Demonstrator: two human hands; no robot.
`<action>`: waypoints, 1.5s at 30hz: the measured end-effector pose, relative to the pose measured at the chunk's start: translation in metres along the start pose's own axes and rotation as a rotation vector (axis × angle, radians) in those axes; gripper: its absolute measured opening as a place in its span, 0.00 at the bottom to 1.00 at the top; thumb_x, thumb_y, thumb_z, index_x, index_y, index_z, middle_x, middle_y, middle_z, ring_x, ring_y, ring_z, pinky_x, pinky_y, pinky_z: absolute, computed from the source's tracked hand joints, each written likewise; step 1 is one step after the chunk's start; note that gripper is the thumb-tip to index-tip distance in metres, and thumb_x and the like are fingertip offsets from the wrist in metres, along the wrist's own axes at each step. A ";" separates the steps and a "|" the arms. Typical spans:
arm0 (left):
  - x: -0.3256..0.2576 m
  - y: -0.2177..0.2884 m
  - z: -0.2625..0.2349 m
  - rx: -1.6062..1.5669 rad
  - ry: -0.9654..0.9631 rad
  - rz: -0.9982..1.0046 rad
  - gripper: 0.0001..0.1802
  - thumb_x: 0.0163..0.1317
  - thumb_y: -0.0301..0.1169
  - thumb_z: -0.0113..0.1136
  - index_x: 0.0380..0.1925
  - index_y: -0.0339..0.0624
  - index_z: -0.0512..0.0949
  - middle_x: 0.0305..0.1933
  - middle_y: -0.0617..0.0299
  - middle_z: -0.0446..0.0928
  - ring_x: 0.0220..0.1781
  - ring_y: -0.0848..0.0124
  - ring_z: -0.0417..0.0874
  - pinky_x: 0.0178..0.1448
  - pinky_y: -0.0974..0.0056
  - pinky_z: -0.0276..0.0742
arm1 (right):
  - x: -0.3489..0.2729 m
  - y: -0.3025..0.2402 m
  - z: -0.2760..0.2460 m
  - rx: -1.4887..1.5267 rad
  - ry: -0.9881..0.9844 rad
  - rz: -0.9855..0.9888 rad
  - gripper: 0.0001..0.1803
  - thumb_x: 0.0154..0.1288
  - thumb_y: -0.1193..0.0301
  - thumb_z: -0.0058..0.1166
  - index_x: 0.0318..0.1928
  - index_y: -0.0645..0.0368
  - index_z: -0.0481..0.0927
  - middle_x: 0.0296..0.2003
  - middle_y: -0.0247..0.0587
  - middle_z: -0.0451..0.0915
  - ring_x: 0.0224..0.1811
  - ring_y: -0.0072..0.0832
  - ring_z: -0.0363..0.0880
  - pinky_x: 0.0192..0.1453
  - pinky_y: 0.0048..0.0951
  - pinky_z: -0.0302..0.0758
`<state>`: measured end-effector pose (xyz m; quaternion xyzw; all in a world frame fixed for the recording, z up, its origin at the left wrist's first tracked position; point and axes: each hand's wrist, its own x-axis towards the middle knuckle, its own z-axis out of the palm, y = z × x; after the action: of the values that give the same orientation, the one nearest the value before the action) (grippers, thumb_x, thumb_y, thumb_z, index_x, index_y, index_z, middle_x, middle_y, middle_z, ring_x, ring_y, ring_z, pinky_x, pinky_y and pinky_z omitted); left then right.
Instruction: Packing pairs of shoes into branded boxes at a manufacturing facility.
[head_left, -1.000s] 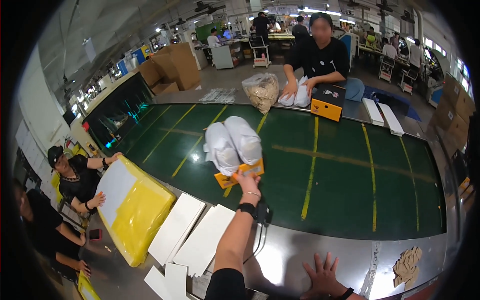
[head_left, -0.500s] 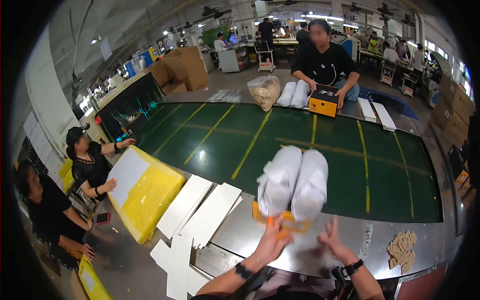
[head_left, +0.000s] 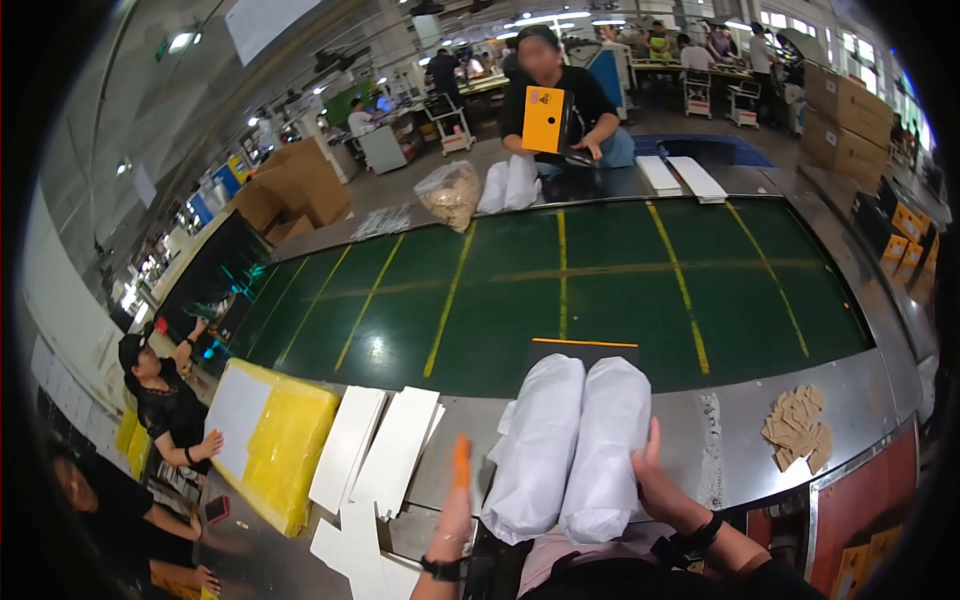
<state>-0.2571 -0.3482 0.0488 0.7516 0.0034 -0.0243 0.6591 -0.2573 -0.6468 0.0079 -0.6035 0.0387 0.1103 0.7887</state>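
Observation:
Two long bundles wrapped in white paper, the left bundle (head_left: 538, 440) and the right bundle (head_left: 606, 440), lie side by side close in front of me. Beneath their far ends shows a dark box edge (head_left: 585, 346) with an orange strip; the rest of it is hidden. My left hand (head_left: 455, 505) is upright left of the bundles, fingers stretched out, an orange covering on one finger, and a gap separates it from the paper. Against the right bundle's side rests my right hand (head_left: 662, 490), its fingers extended and not wrapped round anything.
Stacked white cards (head_left: 395, 440) and a yellow plastic-wrapped pack (head_left: 290, 440) lie to the left. Brown cardboard pieces (head_left: 798, 425) are heaped at right. Beyond the green belt (head_left: 500, 290), a co-worker holds an orange-and-black box (head_left: 545, 120). Another person's hand touches the yellow pack.
The wrapped bundles have come nearer to me. My left hand has left the orange edge and my hands now flank the bundles. The co-worker opposite has raised and tilted the box.

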 end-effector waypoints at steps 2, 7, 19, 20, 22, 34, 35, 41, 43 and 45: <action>0.019 0.009 0.035 0.070 -0.155 0.142 0.34 0.78 0.42 0.39 0.76 0.37 0.46 0.80 0.49 0.46 0.81 0.61 0.45 0.81 0.60 0.39 | -0.014 -0.006 0.005 0.067 -0.004 -0.019 0.48 0.74 0.59 0.41 0.75 0.58 0.21 0.77 0.51 0.28 0.80 0.39 0.31 0.80 0.34 0.36; 0.026 0.022 0.125 0.021 -0.336 0.017 0.46 0.75 0.53 0.41 0.76 0.37 0.33 0.79 0.40 0.19 0.81 0.54 0.18 0.80 0.57 0.20 | -0.048 -0.059 -0.035 0.381 0.005 -0.008 0.47 0.70 0.47 0.48 0.78 0.54 0.42 0.74 0.44 0.53 0.75 0.35 0.53 0.77 0.38 0.53; 0.035 0.026 0.204 -0.091 -1.207 0.005 0.34 0.75 0.31 0.50 0.76 0.41 0.50 0.80 0.56 0.50 0.80 0.65 0.52 0.79 0.62 0.53 | -0.111 -0.065 -0.178 0.065 0.524 -0.005 0.38 0.77 0.50 0.43 0.75 0.62 0.55 0.73 0.42 0.60 0.73 0.32 0.60 0.74 0.31 0.58; 0.038 0.016 0.179 -0.147 -1.060 0.034 0.33 0.74 0.32 0.52 0.75 0.41 0.54 0.79 0.57 0.53 0.80 0.65 0.53 0.78 0.61 0.54 | -0.117 -0.066 -0.176 -0.062 0.529 -0.004 0.36 0.77 0.52 0.43 0.75 0.61 0.55 0.73 0.41 0.60 0.74 0.30 0.58 0.76 0.31 0.55; 0.052 0.052 0.123 0.114 -0.675 0.059 0.34 0.70 0.34 0.58 0.73 0.42 0.60 0.76 0.54 0.60 0.76 0.65 0.62 0.75 0.60 0.61 | -0.127 -0.070 -0.165 -0.183 0.527 0.001 0.34 0.78 0.55 0.42 0.75 0.60 0.56 0.73 0.40 0.59 0.75 0.28 0.55 0.77 0.30 0.51; 0.030 -0.070 0.025 -0.355 -0.332 -0.319 0.36 0.77 0.51 0.40 0.71 0.33 0.58 0.73 0.55 0.63 0.73 0.65 0.62 0.77 0.65 0.53 | -0.077 -0.040 -0.013 -0.399 -0.053 0.138 0.37 0.75 0.59 0.48 0.75 0.65 0.53 0.75 0.54 0.54 0.78 0.42 0.51 0.78 0.36 0.49; 0.020 -0.049 0.039 -0.288 -0.358 -0.230 0.38 0.76 0.53 0.40 0.73 0.33 0.56 0.76 0.54 0.59 0.76 0.65 0.57 0.78 0.64 0.50 | -0.075 -0.065 -0.001 -0.459 -0.048 0.324 0.38 0.74 0.59 0.50 0.74 0.66 0.54 0.74 0.56 0.55 0.77 0.43 0.51 0.78 0.37 0.50; -0.012 -0.057 0.042 -0.186 -0.385 -0.327 0.53 0.65 0.61 0.55 0.76 0.35 0.47 0.80 0.44 0.47 0.82 0.57 0.45 0.80 0.61 0.44 | -0.066 -0.058 -0.020 -0.920 0.051 -0.146 0.40 0.68 0.61 0.59 0.74 0.63 0.57 0.73 0.60 0.56 0.76 0.50 0.54 0.78 0.39 0.50; -0.010 -0.052 0.027 0.119 -0.273 -0.180 0.59 0.59 0.57 0.66 0.75 0.29 0.46 0.78 0.39 0.50 0.80 0.55 0.52 0.79 0.62 0.48 | -0.065 -0.060 0.000 -1.173 -0.048 -0.274 0.42 0.63 0.63 0.63 0.73 0.60 0.59 0.74 0.62 0.52 0.75 0.57 0.54 0.78 0.42 0.52; -0.012 -0.034 0.003 0.118 -0.221 -0.070 0.60 0.56 0.50 0.71 0.74 0.26 0.46 0.75 0.37 0.57 0.76 0.55 0.60 0.77 0.62 0.55 | -0.058 -0.056 0.001 -1.265 -0.108 -0.310 0.42 0.61 0.63 0.65 0.72 0.58 0.62 0.75 0.64 0.49 0.75 0.60 0.52 0.77 0.45 0.55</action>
<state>-0.2704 -0.3462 0.0149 0.7813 -0.0447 -0.1301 0.6088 -0.3018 -0.6670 0.0726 -0.9433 -0.1607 0.0266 0.2891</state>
